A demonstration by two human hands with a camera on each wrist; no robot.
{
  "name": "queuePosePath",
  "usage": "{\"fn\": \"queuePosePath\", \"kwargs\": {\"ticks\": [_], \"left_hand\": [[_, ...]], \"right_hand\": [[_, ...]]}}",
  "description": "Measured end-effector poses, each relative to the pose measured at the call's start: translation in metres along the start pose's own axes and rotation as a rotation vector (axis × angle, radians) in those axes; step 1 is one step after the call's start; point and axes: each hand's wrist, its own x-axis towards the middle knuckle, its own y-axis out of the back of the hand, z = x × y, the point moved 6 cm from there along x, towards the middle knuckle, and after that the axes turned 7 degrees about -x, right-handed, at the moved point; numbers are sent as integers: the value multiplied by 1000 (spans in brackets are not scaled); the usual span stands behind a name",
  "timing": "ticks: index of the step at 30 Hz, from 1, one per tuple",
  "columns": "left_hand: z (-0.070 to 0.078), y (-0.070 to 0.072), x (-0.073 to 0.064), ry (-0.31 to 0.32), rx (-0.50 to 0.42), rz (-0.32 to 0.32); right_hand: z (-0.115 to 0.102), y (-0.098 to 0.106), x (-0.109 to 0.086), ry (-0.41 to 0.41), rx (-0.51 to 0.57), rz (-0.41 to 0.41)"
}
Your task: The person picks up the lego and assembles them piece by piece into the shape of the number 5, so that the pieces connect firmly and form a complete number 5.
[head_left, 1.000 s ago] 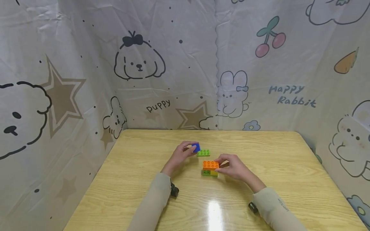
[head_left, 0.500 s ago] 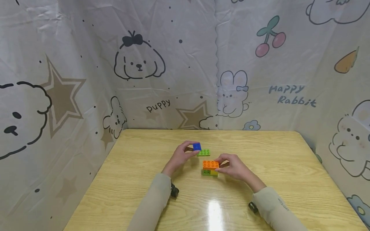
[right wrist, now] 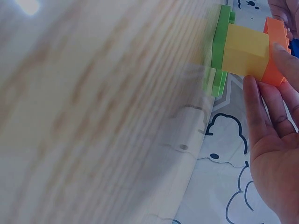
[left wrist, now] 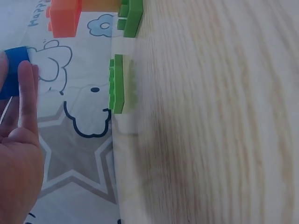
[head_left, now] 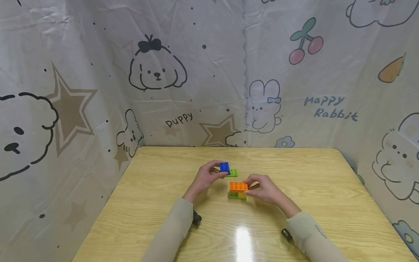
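My left hand (head_left: 207, 177) pinches a blue toy building brick (head_left: 224, 167) between thumb and fingers, its studded top now showing. In the left wrist view the blue brick (left wrist: 17, 70) is well above the table, apart from the flat light-green brick (left wrist: 117, 84) lying there. Nearer me, my right hand (head_left: 266, 190) grips the right end of an orange brick (head_left: 238, 186). That orange brick sits atop a yellow brick (right wrist: 245, 51), which stands on a flat green brick (right wrist: 219, 37). The green one's left part extends out under the orange overhang.
Everything lies on a wood-grain table (head_left: 157, 225), with a bright light reflection near its front. Behind and at both sides hangs a pale printed cloth (head_left: 203, 72). Small black devices (head_left: 196, 217) sit at both wrists.
My left hand has shifted slightly right with the blue brick, which has turned to show its studs and now covers more of the flat light-green brick. The right hand keeps still on the stack.
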Motion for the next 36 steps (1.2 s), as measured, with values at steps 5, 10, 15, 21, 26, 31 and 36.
{"fn": "queuePosePath", "kwargs": {"ticks": [5, 10, 15, 21, 26, 31, 36], "left_hand": [[6, -2, -4, -24, 16, -5], [12, -7, -8, -55, 54, -26], [13, -10, -11, -52, 66, -32], [15, -15, -13, -50, 76, -50], [14, -22, -15, -63, 97, -80], [13, -26, -17, -63, 107, -85], [11, -28, -18, -58, 145, -85]], "right_hand": [[0, 0, 0, 4, -7, -1], [1, 0, 0, 4, -13, -3], [1, -1, 0, 2, -6, -3], [1, 0, 0, 4, 4, -3], [-1, 0, 0, 19, 5, -8], [-2, 0, 0, 25, 0, -8], [-2, 0, 0, 24, -3, -6]]}}
